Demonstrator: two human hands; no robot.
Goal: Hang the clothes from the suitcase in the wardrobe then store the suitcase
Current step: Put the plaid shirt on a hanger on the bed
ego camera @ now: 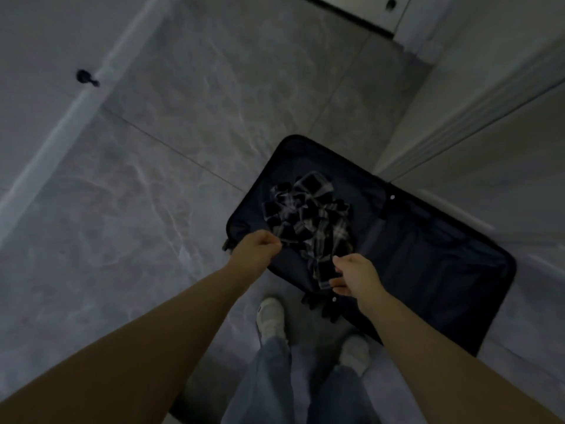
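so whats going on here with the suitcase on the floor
A person is standing over an open dark suitcase that lies flat on the grey tiled floor. Both hands are closed on a dark plaid garment: the left hand pinches one edge and the right hand has a grip on the other end. The garment is bunched over the suitcase's left half, apparently being lifted out. The right half looks empty, though the picture is dim.
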